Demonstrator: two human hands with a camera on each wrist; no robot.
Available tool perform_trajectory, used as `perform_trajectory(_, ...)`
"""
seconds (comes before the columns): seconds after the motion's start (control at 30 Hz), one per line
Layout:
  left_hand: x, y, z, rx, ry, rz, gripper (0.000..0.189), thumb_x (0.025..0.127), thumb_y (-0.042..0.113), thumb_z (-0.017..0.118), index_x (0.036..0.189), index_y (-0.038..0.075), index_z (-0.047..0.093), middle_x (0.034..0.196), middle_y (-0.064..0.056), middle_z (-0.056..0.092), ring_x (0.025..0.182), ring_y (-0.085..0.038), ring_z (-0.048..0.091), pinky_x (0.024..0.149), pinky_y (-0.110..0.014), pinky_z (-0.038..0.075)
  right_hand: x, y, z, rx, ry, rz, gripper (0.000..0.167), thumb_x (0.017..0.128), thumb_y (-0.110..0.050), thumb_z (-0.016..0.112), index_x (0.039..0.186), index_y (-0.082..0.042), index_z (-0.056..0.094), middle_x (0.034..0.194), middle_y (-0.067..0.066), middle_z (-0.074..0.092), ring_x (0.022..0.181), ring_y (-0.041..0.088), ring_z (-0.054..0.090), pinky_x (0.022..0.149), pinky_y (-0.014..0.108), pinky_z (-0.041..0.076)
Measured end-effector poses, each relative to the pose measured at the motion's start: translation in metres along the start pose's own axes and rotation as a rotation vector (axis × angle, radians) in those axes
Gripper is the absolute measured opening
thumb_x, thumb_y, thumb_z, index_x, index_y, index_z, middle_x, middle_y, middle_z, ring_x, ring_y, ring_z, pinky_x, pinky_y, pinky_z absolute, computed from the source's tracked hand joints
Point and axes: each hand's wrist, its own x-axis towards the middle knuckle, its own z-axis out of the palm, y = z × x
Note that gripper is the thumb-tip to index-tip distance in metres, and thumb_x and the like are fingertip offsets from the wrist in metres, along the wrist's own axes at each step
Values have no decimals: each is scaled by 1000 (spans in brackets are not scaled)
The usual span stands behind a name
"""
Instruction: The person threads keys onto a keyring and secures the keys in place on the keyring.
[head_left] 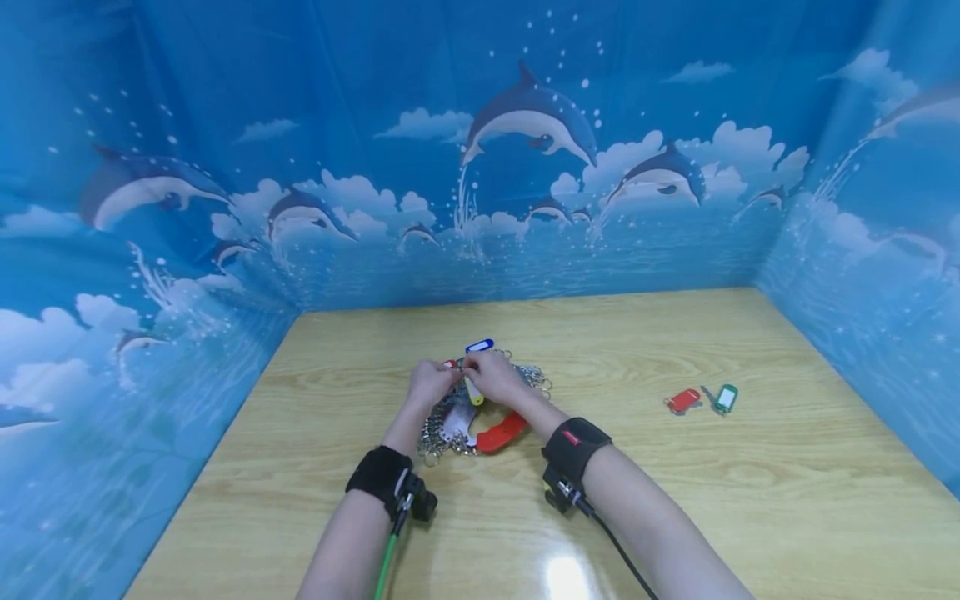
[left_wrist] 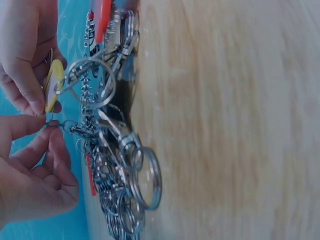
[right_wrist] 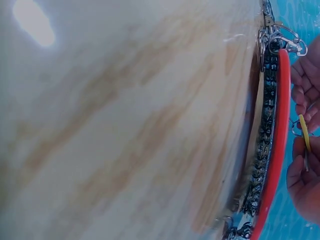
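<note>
Both hands meet over a large ring-shaped key holder, a bunch of metal clasps and split rings (left_wrist: 145, 180) with a curved red handle (head_left: 501, 434). Between thumb and forefinger my left hand (head_left: 431, 382) pinches a small metal ring (left_wrist: 52, 123) linked to one clasp. My right hand (head_left: 492, 377) grips a yellow key tag (left_wrist: 54, 85), and a key edge shows beside it in the right wrist view. A blue key tag (head_left: 480, 345) lies just beyond the right hand. Part of a red tag (head_left: 450, 364) shows by the left fingertips.
On the wooden table (head_left: 750, 500), off to the right, lie a red key tag (head_left: 684, 401) and a green key tag (head_left: 726, 398), each with a key. A blue dolphin-print curtain (head_left: 375, 242) stands around the table's back and sides.
</note>
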Motion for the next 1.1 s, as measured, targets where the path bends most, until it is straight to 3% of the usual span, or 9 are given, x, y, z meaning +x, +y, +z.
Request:
perform_trajectory(0.17, -3, -1, 3, 88, 16, 108, 17, 74, 6, 58, 57, 5, 57, 51, 4, 42, 50, -12, 37, 46, -23, 28, -1, 3, 0, 25, 21, 18, 12, 93, -11, 54, 95, -6, 65, 88, 5, 64, 70, 13, 55, 63, 27, 45)
perform_trajectory(0.23, -3, -1, 4, 105, 26, 124, 15, 74, 6, 57, 59, 5, 58, 53, 3, 44, 51, -13, 39, 47, -22, 30, -1, 3, 1, 30, 21, 12, 11, 92, -11, 55, 95, -6, 65, 85, 4, 63, 68, 13, 54, 62, 27, 45)
perform_trajectory(0.4, -1, -3, 5, 105, 46, 97, 15, 75, 6, 57, 60, 6, 58, 56, 1, 47, 52, -13, 40, 47, -22, 30, -1, 1, 1, 47, 11, -2, 12, 92, -12, 55, 96, -6, 64, 84, 4, 62, 67, 12, 54, 61, 27, 45)
perform_trajectory(0.67, -1, -1, 4, 96, 39, 59, 23, 75, 6, 57, 54, 10, 49, 51, 2, 41, 48, -12, 36, 45, -22, 28, -2, 0, 1, 12, 7, -35, 13, 92, -11, 56, 99, -6, 66, 93, 6, 65, 78, 15, 59, 72, 28, 48)
perform_trajectory(0.93, 0, -1, 3, 112, 33, 65, 30, 73, 10, 58, 48, 14, 42, 48, 4, 35, 46, -12, 33, 45, -23, 26, -3, 2, 1, -5, 19, -83, 11, 90, -10, 58, 95, -6, 66, 90, 6, 65, 81, 18, 59, 73, 30, 47)
perform_trajectory(1.1, -1, -1, 3, 117, 7, 78, 26, 74, 10, 58, 51, 12, 46, 49, 4, 37, 48, -12, 35, 45, -23, 27, -2, 3, 1, 29, 32, -26, 11, 91, -10, 56, 96, -5, 65, 90, 7, 65, 76, 16, 58, 70, 29, 47)
